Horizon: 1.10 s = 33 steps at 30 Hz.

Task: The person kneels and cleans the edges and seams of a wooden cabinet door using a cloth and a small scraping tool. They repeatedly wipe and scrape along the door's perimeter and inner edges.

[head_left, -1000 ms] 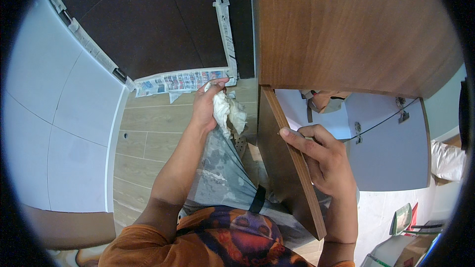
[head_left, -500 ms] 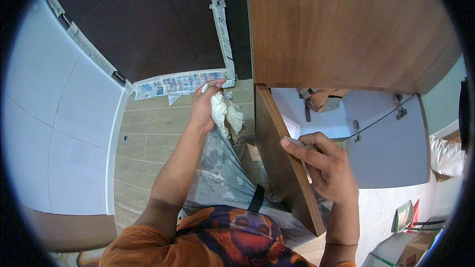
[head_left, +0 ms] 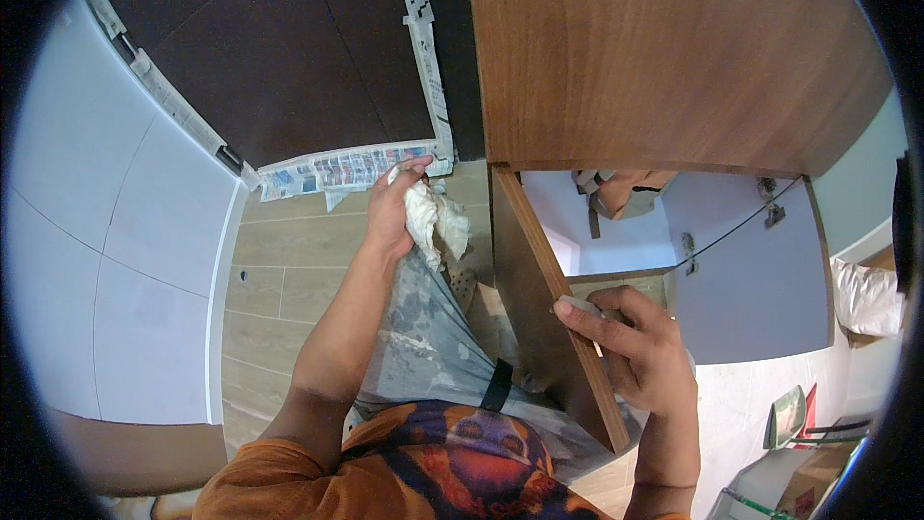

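A brown wood-grain cabinet door stands ajar, its narrow edge running toward me. My right hand is closed at that edge, thumb and fingers pressing a small pale pad against it. Most of the pad is hidden under the fingers, and I cannot make out its material. Out to the left, my left hand grips a crumpled white rag that hangs over my grey, stained trousers.
Behind the door, the open cabinet holds a tan bag. A second door, grey inside, swings out on the right. Newspaper strips border a dark panel. A dustpan-like green and white item stands at right.
My right hand has slid a short way along the door's edge toward me, with the pale pad. My left hand and the rag have barely moved.
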### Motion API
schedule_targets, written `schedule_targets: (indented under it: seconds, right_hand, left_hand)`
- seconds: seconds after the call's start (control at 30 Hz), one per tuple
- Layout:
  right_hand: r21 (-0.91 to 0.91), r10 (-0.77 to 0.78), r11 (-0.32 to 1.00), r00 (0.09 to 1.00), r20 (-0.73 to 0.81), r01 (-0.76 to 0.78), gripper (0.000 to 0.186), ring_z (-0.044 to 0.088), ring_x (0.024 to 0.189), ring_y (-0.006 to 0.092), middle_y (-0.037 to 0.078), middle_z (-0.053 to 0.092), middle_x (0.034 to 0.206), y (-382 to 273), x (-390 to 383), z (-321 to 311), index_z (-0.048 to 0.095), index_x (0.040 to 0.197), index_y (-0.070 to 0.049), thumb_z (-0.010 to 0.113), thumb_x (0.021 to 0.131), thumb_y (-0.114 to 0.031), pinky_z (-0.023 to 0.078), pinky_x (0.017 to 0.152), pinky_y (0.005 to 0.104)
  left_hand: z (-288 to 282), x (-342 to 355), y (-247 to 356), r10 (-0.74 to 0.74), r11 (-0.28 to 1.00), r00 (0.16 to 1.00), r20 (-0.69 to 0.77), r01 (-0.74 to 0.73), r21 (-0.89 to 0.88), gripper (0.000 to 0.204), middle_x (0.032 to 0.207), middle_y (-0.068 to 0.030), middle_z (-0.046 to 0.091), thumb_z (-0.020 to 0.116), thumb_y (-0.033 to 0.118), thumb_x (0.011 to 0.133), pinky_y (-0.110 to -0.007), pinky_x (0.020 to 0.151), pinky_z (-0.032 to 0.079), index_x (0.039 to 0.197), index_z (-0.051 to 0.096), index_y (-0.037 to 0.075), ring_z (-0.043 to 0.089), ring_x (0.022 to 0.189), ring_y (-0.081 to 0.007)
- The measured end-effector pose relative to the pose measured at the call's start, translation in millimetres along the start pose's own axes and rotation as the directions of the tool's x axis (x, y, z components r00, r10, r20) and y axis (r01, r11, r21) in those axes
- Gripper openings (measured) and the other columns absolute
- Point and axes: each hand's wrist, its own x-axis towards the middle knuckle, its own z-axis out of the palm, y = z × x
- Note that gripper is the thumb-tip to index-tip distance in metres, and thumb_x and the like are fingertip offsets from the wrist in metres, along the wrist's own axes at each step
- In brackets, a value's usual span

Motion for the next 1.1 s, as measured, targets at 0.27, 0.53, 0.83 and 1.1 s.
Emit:
schedule_targets:
  seconds: [0.27,0.53,0.83,1.1]
  right_hand:
    - [0.294,-0.097,0.951,0.995,0.001,0.093,0.065,0.069,0.084,0.0289,0.012,0.071,0.1,17,-25,-18,0.081,0.131,-0.015,0.067,0.074,0.012,0.057,0.079,0.0389]
    - [0.392,0.128,0.92,0.938,-0.323,0.009,0.049,0.068,0.095,0.0227,0.012,0.073,0.101,57,8,-24,0.075,0.136,-0.005,0.063,0.091,0.011,0.053,0.086,0.0329]
    - [0.27,0.231,0.952,0.922,-0.309,-0.148,0.068,0.07,0.105,0.0373,0.024,0.072,0.119,106,17,27,0.061,0.153,-0.011,0.068,0.089,0.012,0.054,0.099,0.0413]
    - [0.301,0.267,0.937,0.916,-0.299,-0.175,0.07,0.068,0.101,0.0403,0.021,0.072,0.116,107,2,16,0.062,0.153,-0.014,0.071,0.088,0.01,0.054,0.095,0.0442]
  left_hand:
    - [-20,1,14,-0.149,0.942,0.986,-0.073,0.119,-0.313,0.036,0.113,-0.0134,0.072,0.068,0.027,0.101,-0.048,0.098,0.059,0.129,0.067,0.004,0.071,0.105,-0.0307]
    - [40,-74,67,0.108,0.987,0.986,-0.129,-0.122,-0.107,0.039,0.126,-0.018,0.071,0.069,0.026,0.099,-0.05,0.108,0.055,0.128,0.064,0.001,0.069,0.117,-0.035]
    - [104,-94,34,0.61,0.065,0.485,0.627,-0.819,0.571,0.011,0.12,-0.0191,0.075,0.069,0.009,0.097,-0.043,0.104,0.051,0.107,0.069,0.004,0.069,0.113,-0.0301]
    - [116,-92,27,0.577,0.129,0.573,0.582,-0.768,0.628,0.024,0.113,-0.0149,0.081,0.064,0.006,0.083,-0.042,0.094,0.052,0.101,0.079,0.005,0.069,0.099,-0.0301]
